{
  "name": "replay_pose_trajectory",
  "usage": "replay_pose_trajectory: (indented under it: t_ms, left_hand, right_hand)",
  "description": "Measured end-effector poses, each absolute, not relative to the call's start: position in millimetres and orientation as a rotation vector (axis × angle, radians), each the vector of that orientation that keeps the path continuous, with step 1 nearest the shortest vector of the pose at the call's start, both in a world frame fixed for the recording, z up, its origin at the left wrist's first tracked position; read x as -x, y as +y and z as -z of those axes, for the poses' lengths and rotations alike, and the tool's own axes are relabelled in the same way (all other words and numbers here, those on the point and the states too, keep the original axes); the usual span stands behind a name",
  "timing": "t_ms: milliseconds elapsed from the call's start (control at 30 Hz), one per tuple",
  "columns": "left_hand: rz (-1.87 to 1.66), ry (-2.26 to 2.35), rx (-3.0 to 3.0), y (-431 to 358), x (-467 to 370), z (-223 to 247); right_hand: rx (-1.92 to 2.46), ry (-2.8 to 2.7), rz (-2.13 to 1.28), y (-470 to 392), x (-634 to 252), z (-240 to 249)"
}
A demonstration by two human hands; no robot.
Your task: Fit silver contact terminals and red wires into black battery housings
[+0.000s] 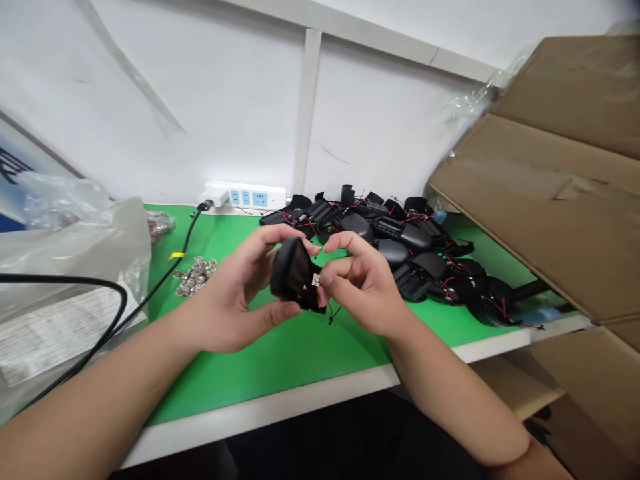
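Note:
My left hand [247, 293] is wrapped round a black plastic housing [287, 270], its hollow side turned to the right. Between thumb and finger of my right hand [357, 280] is a small silvery metal clip [316, 280], held at the housing's opening. A thin wire with a dark end hangs below the housing. Left of my left hand lies a small heap of similar metal clips [196, 277] on the green mat [240, 373]. Behind and right of my right hand is a pile of black plastic housings [395, 233] with red and black wires.
A white power strip [260, 197] with a plugged-in black cable [175, 267] stands against the wall. Clear plastic bags [90, 247] and a printed sheet [65, 330] lie at left. A large cardboard box [550, 173] leans over the table's right end.

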State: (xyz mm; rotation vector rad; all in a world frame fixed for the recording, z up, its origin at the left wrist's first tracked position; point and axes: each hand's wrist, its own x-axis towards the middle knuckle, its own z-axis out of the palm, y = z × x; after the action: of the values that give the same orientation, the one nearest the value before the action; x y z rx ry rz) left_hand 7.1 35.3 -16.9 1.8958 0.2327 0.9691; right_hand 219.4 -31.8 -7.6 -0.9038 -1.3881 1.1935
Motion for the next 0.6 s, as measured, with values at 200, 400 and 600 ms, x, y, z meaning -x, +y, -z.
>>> replay_pose_trajectory:
  t_ms: [200, 400, 600]
  left_hand:
    - [-0.897, 0.252, -1.931, 37.1, -4.9, 12.6]
    - [-0.865, 0.25, -1.899, 33.2, -5.1, 12.5]
    - [-0.878, 0.265, -1.953, 30.3, -5.9, 5.9]
  right_hand:
    - [0.93, -1.349, -1.208, -33.8, -218.4, 4.3]
    - [0.903, -1.365, -1.242, -32.1, -220.7, 5.8]
    - [0.87, -1.411, -1.261, -34.7, -222.7, 6.3]
